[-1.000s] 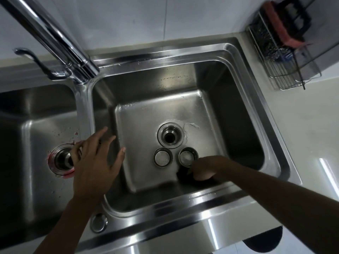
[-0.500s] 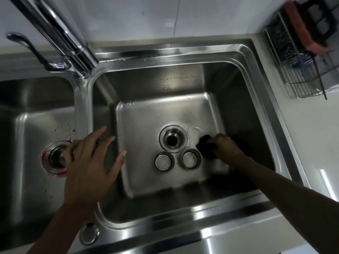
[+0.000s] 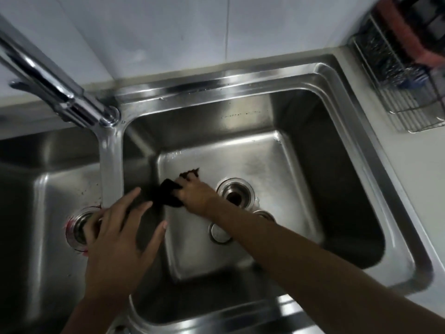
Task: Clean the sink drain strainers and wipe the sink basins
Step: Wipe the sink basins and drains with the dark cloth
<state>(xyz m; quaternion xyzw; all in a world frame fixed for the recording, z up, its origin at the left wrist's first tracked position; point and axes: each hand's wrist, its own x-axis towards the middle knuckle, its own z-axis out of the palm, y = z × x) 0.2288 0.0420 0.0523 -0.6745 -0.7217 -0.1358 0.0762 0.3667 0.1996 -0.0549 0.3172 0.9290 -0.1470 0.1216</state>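
Right hand (image 3: 196, 192): grips dark cloth (image 3: 166, 197) on right basin (image 3: 277, 165) floor, 9 o'clock of drain (image 3: 234, 195).
Left hand (image 3: 120, 235): spread, empty, 7 o'clock of cloth.
Strainer (image 3: 218, 233): 6 o'clock of drain.

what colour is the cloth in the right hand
Black. The cloth gripped by the right hand shows best in the head view.

No readable text, label, brand or number anywhere in view
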